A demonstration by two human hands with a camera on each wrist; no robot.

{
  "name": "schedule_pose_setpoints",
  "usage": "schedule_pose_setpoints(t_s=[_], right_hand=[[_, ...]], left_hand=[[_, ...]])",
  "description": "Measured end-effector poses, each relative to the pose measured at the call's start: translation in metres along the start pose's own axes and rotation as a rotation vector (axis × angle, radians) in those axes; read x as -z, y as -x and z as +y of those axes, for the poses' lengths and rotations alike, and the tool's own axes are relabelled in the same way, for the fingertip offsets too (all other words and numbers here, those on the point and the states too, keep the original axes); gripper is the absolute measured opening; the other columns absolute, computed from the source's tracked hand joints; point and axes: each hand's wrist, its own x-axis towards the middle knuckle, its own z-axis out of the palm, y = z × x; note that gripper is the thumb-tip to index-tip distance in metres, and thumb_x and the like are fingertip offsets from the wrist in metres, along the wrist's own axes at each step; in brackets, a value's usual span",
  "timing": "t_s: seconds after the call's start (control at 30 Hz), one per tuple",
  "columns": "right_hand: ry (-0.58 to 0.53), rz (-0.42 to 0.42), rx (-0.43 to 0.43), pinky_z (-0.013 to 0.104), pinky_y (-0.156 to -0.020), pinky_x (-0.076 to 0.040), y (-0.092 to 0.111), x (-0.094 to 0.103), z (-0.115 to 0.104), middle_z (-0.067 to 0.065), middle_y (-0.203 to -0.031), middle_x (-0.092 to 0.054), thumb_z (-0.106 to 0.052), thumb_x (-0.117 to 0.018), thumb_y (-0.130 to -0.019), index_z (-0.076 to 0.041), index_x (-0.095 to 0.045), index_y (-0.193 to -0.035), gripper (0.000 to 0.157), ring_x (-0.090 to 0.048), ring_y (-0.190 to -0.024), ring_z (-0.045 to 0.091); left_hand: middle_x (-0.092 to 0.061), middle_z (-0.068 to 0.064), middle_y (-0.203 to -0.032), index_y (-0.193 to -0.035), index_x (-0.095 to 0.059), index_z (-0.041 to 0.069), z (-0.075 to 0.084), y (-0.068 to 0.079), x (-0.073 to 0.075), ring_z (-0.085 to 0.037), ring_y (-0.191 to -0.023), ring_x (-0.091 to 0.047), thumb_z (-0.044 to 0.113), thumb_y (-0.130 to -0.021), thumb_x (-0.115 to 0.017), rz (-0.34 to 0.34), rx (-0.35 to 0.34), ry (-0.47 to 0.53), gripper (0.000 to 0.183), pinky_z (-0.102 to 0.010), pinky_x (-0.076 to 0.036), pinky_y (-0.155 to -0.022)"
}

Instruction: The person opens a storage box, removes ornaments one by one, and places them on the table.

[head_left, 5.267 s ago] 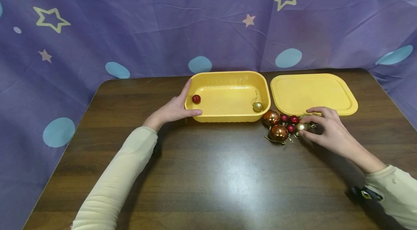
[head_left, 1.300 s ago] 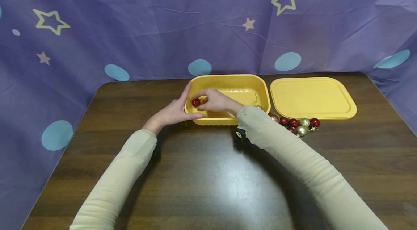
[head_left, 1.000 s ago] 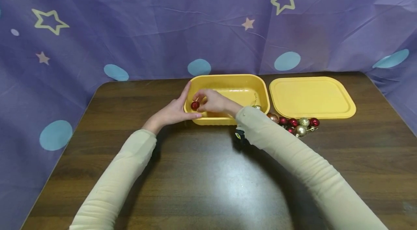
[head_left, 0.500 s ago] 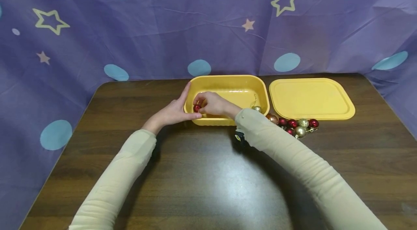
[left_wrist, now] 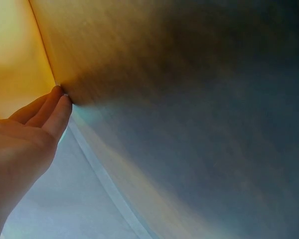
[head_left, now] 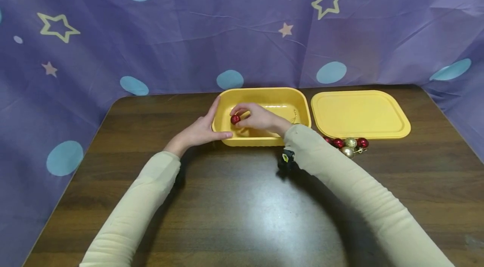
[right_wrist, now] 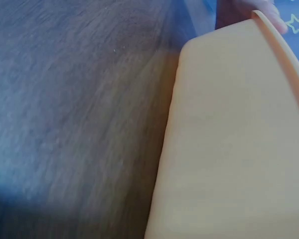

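My right hand (head_left: 258, 117) reaches into the yellow box (head_left: 280, 142), pinching a small red Christmas ball (head_left: 235, 119) between thumb and fingers above the box floor. My left hand (head_left: 200, 132) is spread against the box's left end, thumb along the front rim and fingers along the side. In the left wrist view its fingers (left_wrist: 55, 112) lie nearly straight against the yellow wall. A gold hanging loop (head_left: 295, 116) shows at the right inside the box; the right forearm hides the ball below it. The right wrist view shows the box's outer wall (right_wrist: 229, 129).
Beside the box, a yellow lid (head_left: 361, 114) lies on the wooden table (head_left: 227, 199). In front of the lid sit red balls (head_left: 338, 143) and gold balls (head_left: 347, 152), partly hidden behind the right sleeve. A purple patterned cloth (head_left: 181, 48) hangs behind the table.
My right hand has gone from the pile of balls into the box and now holds the red ball, lifting it slightly up and right. The left hand has stayed at the box's end.
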Motion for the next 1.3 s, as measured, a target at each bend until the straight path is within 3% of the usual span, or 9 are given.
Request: schedule_pose_setpoints(t_s=[0.2,0.4,0.63,0.87,1.1,1.3], right_hand=[[-0.032,0.089,-0.016,0.034,-0.083,-0.048,0.011,0.008,0.001,0.016,-0.104,-0.058,0.004,-0.071,-0.081,0.002,-0.056,-0.110,0.032,-0.055,-0.097,0.028],[-0.043,0.172,0.025,0.032,-0.078,-0.049,0.021,0.015,-0.002,0.017,-0.099,-0.055,0.008,-0.068,-0.081,0.001,-0.055,-0.106,0.029,-0.059,-0.083,0.027],[-0.030,0.165,0.090,0.033,-0.086,-0.046,0.032,0.022,-0.005,0.017,-0.101,-0.060,0.008,-0.064,-0.084,0.005,-0.056,-0.110,0.027,-0.058,-0.092,0.027],[-0.072,0.161,0.012,0.030,-0.081,-0.045,0.048,0.030,-0.010,0.019,-0.109,-0.058,0.005,-0.063,-0.088,0.005,-0.050,-0.121,0.036,-0.061,-0.093,0.030],[-0.092,0.184,0.055,0.026,-0.080,-0.046,0.061,0.037,-0.006,0.019,-0.106,-0.058,0.007,-0.064,-0.087,0.009,-0.053,-0.113,0.029,-0.057,-0.096,0.026],[-0.106,0.174,0.029,0.027,-0.082,-0.049,0.076,0.045,-0.010,0.019,-0.110,-0.058,0.004,-0.062,-0.089,0.009,-0.054,-0.117,0.029,-0.061,-0.097,0.025]], left_hand=[[-0.063,-0.019,-0.103,-0.154,0.016,0.024,0.000,0.000,0.000,-0.027,-0.089,-0.058,0.047,-0.082,-0.074,0.000,-0.001,-0.001,0.117,-0.042,-0.044,-0.087],[-0.059,-0.019,-0.115,-0.154,0.015,0.027,0.001,0.000,0.000,-0.027,-0.094,-0.057,0.048,-0.081,-0.074,0.004,0.025,0.020,0.117,-0.043,-0.044,-0.092],[-0.058,-0.020,-0.119,-0.154,0.016,0.028,0.002,0.000,0.000,-0.027,-0.097,-0.056,0.049,-0.081,-0.074,0.000,0.024,0.013,0.117,-0.044,-0.042,-0.093],[-0.063,-0.018,-0.107,-0.154,0.014,0.024,0.001,-0.001,0.000,-0.027,-0.091,-0.058,0.047,-0.081,-0.075,0.011,0.010,0.012,0.117,-0.041,-0.044,-0.088],[-0.060,-0.020,-0.115,-0.154,0.014,0.028,0.000,-0.002,0.000,-0.028,-0.095,-0.056,0.044,-0.082,-0.075,0.012,0.010,0.008,0.116,-0.041,-0.042,-0.091],[-0.062,-0.020,-0.107,-0.154,0.013,0.027,0.001,0.000,-0.001,-0.028,-0.090,-0.057,0.039,-0.082,-0.076,0.019,-0.026,0.024,0.115,-0.040,-0.043,-0.086]])
